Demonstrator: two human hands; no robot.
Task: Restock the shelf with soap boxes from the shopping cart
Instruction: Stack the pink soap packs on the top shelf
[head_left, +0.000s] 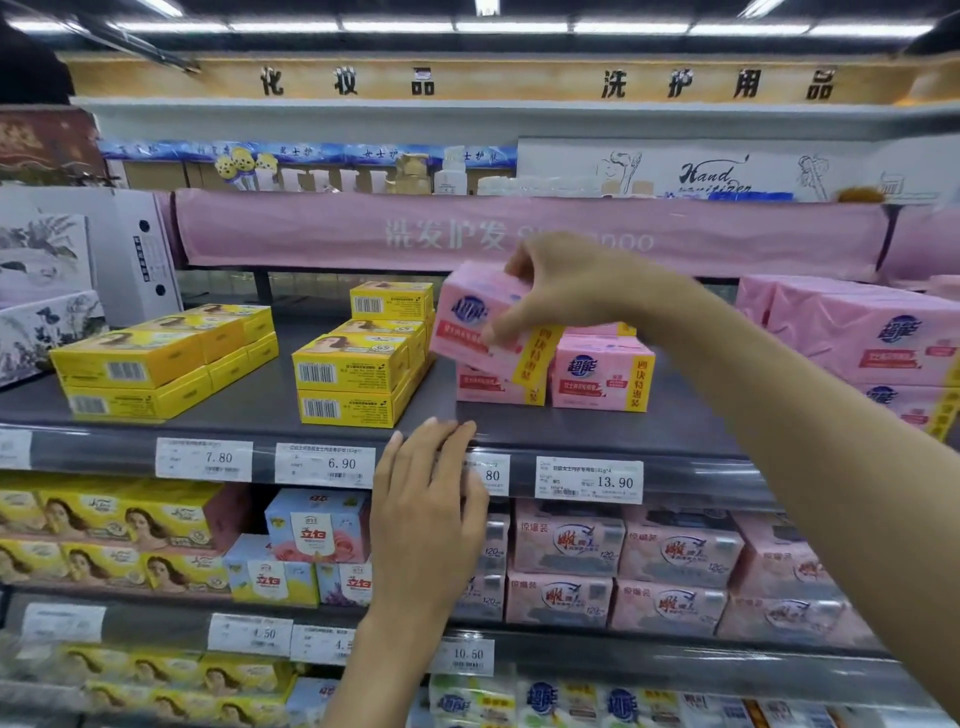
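Our right hand (561, 291) grips the pink soap box (480, 325) from above, thumb on the near face & fingers curled over the top back edge, clamped tight on it. Box is tilted, left end higher, & held just over the shelf (260, 402), above the front-left pink box (493, 388) of the row already there. Can't tell if the two touch.

Looks: pale pink wrap, blue oval logo w/ white characters upper left, red text strip under it, yellow band w/ red characters down the right end. Bit of motion blur on it.

Our left hand (426, 514) lies flat vs. the shelf front, fingers straight & together, tips at the front lip. It holds nothing & covers part of a tag ending in 80 (492, 474).

Edges & room:
- Left of the held box: yellow stack (353, 374), close, only a narrow gap btwn them.
- Right of it: second pink box (602, 374), just beside the front-left one.
- Further right: bare dark shelf, then large pink packs (857, 338), well apart from the row.
- In front of the pink row: strip of bare shelf up to the lip.
- Btwn the yellow stack & the far-left yellow boxes (140, 369): open lane of bare shelf.
- Overhead: pink banner (311, 228) along the shelf above, lower edge near our right hand's knuckles.
- On the rail below the pink row: 13.90 tag (589, 480).
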